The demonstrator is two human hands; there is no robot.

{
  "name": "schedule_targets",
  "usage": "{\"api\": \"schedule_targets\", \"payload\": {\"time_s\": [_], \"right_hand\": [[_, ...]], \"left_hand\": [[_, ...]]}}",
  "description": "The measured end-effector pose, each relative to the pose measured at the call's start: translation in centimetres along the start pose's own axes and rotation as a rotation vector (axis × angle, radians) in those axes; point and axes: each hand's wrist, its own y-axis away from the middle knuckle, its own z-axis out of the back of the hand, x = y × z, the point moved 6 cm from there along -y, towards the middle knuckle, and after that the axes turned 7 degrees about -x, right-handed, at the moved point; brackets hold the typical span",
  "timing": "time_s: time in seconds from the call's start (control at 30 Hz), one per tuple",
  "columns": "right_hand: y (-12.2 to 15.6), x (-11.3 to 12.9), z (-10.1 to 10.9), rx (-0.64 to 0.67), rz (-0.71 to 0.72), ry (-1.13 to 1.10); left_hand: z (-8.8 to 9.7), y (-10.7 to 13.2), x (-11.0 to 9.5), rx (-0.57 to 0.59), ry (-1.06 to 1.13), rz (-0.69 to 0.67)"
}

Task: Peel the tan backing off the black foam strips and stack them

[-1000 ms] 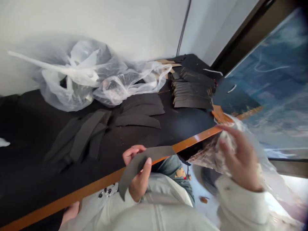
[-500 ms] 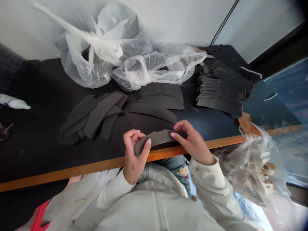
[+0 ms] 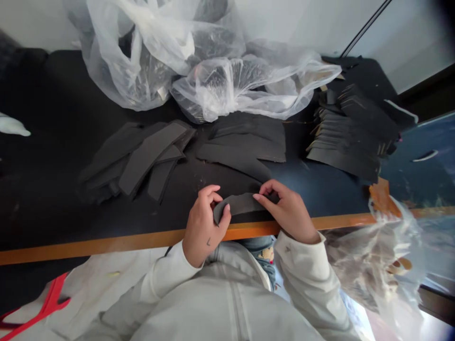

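Note:
Both my hands hold one dark grey foam strip (image 3: 241, 203) over the table's orange front edge (image 3: 124, 240). My left hand (image 3: 204, 222) pinches its left end between thumb and fingers. My right hand (image 3: 289, 210) pinches its right end. Just beyond them lies a flat pile of similar dark strips (image 3: 245, 147), and a looser heap of strips (image 3: 138, 158) sits to the left.
The black table (image 3: 53, 189) carries clear plastic bags (image 3: 199, 61) at the back and a fanned stack of dark card-backed pieces (image 3: 351, 132) at the right. A plastic bag of scraps (image 3: 377, 265) hangs off the table's right front. A white object (image 3: 12, 125) lies far left.
My right hand left the bag of scraps at the right and took hold of the strip's right end. The strip came up over the table edge. The view tilted down.

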Motion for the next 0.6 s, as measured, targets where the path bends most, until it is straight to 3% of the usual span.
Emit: {"api": "schedule_targets", "payload": {"time_s": [0.6], "right_hand": [[-0.07, -0.11, 0.25, -0.028, -0.006, 0.021]], "left_hand": [[-0.25, -0.21, -0.30, -0.003, -0.125, -0.042]]}}
